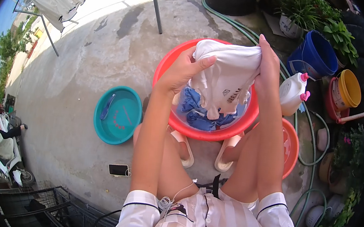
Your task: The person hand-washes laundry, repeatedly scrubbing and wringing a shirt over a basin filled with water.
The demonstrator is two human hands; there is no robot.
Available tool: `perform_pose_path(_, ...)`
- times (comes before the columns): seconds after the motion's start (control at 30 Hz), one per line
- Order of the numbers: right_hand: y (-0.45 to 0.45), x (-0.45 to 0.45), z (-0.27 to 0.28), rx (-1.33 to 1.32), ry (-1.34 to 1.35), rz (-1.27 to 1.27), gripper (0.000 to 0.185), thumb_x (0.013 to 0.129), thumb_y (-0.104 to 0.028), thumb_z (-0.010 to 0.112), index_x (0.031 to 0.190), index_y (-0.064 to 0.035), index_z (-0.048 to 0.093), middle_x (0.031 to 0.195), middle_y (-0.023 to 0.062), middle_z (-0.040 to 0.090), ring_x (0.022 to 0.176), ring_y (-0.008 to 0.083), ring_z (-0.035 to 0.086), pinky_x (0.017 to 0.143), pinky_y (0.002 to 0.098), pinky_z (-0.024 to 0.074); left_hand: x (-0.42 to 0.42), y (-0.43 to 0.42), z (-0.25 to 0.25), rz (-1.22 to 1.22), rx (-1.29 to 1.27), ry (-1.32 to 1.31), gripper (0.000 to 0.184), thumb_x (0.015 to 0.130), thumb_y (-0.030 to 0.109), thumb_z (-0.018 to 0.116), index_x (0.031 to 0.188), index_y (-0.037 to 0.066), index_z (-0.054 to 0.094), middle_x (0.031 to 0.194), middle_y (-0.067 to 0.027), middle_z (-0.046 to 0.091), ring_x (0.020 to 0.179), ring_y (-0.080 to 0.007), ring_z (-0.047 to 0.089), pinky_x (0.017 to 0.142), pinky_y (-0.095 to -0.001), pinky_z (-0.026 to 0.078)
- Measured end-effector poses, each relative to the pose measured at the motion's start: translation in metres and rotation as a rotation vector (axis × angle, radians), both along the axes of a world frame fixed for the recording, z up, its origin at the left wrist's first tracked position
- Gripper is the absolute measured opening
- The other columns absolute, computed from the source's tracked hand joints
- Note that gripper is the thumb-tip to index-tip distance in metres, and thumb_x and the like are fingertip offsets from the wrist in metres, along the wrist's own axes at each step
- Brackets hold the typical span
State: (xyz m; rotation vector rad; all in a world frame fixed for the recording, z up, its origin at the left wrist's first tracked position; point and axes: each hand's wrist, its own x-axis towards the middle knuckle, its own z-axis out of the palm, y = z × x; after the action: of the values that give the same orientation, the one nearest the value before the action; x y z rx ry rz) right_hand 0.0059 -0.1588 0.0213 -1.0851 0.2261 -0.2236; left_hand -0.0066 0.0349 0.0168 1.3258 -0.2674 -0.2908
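A white garment (pixel 228 69) is held by its upper edge, pinched between the thumb and fingers of the left hand (pixel 268 65) and the right hand (pixel 191 70). Below the fingers, blue cloth (pixel 202 111) is seen in the water of a red basin (pixel 215 135), beneath the garment's hanging end.

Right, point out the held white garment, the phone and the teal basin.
White garment (pixel 226 76): head view, middle of the fabric.
Phone (pixel 118 170): head view, dark screen.
Teal basin (pixel 124 102): head view, bare inner bottom.
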Motion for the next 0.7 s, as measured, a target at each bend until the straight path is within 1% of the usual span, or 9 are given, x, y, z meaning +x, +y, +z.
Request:
perform_pose_path(0.13, -0.008, -0.003, 0.006, -0.235, -0.012, 0.175, 0.030, 0.084, -0.036, 0.058, 0.078, -0.0074, 0.055, 0.069, -0.0013, 0.052, 0.065, 0.0069, 0.049, 0.063, 0.0244, 0.0413, 0.000, -0.012, 0.003, 0.130, -0.269, 0.027, 0.039, 0.082, 0.030, 0.063, 0.108, 0.003, 0.051, 0.097, -0.0056, 0.058, 0.090, -0.0129, 0.055, 0.078, -0.0273, 0.046)
perform_pose_path(0.17, -0.009, -0.004, 0.008, -0.302, 0.007, 0.243, 0.028, 0.083, -0.035, 0.059, 0.081, -0.0073, 0.055, 0.072, -0.0012, 0.053, 0.068, 0.0069, 0.049, 0.065, 0.0241, 0.0414, 0.000, -0.015, 0.006, 0.166, -0.328, 0.033, 0.036, 0.084, 0.030, 0.061, 0.107, 0.004, 0.051, 0.096, -0.0054, 0.058, 0.089, -0.0126, 0.056, 0.077, -0.0272, 0.046)
perform_pose_path(0.23, -0.007, -0.009, 0.014, -0.432, 0.045, 0.384, 0.027, 0.082, -0.033, 0.062, 0.086, -0.0071, 0.055, 0.077, -0.0010, 0.054, 0.073, 0.0067, 0.050, 0.069, 0.0234, 0.0416, 0.002, -0.019, 0.007, 0.247, -0.384, 0.028, 0.030, 0.086, 0.028, 0.058, 0.103, 0.005, 0.050, 0.092, -0.0047, 0.058, 0.086, -0.0121, 0.057, 0.074, -0.0271, 0.048)
perform_pose_path(0.33, -0.004, -0.020, 0.020, -0.606, -0.060, 0.629, 0.030, 0.079, -0.028, 0.066, 0.097, -0.0071, 0.056, 0.088, 0.0021, 0.057, 0.082, 0.0090, 0.052, 0.075, 0.0231, 0.0416, 0.007, -0.021, 0.006, 0.312, -0.464, -0.008, 0.025, 0.087, 0.027, 0.056, 0.099, 0.006, 0.050, 0.088, -0.0038, 0.058, 0.081, -0.0124, 0.058, 0.070, -0.0273, 0.050)
perform_pose_path(0.37, -0.005, -0.021, 0.017, -0.597, -0.086, 0.694, 0.045, 0.072, -0.026, 0.072, 0.107, -0.0032, 0.055, 0.093, 0.0055, 0.060, 0.088, 0.0112, 0.055, 0.079, 0.0248, 0.0422, 0.007, -0.021, 0.006, 0.324, -0.489, -0.025, 0.024, 0.087, 0.027, 0.056, 0.098, 0.006, 0.050, 0.086, -0.0036, 0.058, 0.079, -0.0126, 0.059, 0.069, -0.0275, 0.050)
perform_pose_path(0.47, -0.004, -0.018, 0.008, -0.644, -0.160, 0.789, 0.036, 0.078, -0.021, 0.066, 0.107, -0.0026, 0.056, 0.094, 0.0044, 0.060, 0.088, 0.0109, 0.054, 0.079, 0.0248, 0.0421, 0.005, -0.017, 0.008, 0.349, -0.479, -0.067, 0.022, 0.088, 0.027, 0.055, 0.096, 0.007, 0.051, 0.084, -0.0026, 0.058, 0.075, -0.0127, 0.059, 0.067, -0.0266, 0.051)
perform_pose_path(0.57, -0.002, -0.020, 0.014, -0.669, -0.042, 0.767, 0.029, 0.082, -0.016, 0.059, 0.108, -0.0025, 0.056, 0.095, 0.0040, 0.060, 0.088, 0.0105, 0.053, 0.078, 0.0250, 0.0422, 0.002, -0.016, 0.015, 0.347, -0.504, -0.075, 0.021, 0.088, 0.026, 0.054, 0.095, 0.006, 0.051, 0.084, -0.0027, 0.057, 0.076, -0.0126, 0.059, 0.068, -0.0271, 0.050)
perform_pose_path(0.67, 0.000, -0.016, 0.009, -0.668, -0.046, 0.670, 0.026, 0.084, -0.016, 0.056, 0.107, -0.0032, 0.057, 0.095, 0.0043, 0.059, 0.087, 0.0107, 0.053, 0.078, 0.0255, 0.0422, 0.003, -0.015, 0.016, 0.378, -0.477, -0.112, 0.019, 0.089, 0.025, 0.052, 0.096, 0.008, 0.052, 0.088, -0.0040, 0.058, 0.083, -0.0134, 0.058, 0.071, -0.0291, 0.050)
perform_pose_path(0.7, 0.002, -0.015, 0.007, -0.664, -0.073, 0.618, 0.026, 0.084, -0.016, 0.056, 0.108, -0.0034, 0.056, 0.093, 0.0030, 0.058, 0.085, 0.0100, 0.052, 0.077, 0.0246, 0.0415, 0.004, -0.014, 0.015, 0.387, -0.478, -0.118, 0.019, 0.089, 0.026, 0.052, 0.096, 0.008, 0.051, 0.089, -0.0043, 0.058, 0.083, -0.0138, 0.058, 0.071, -0.0296, 0.049)
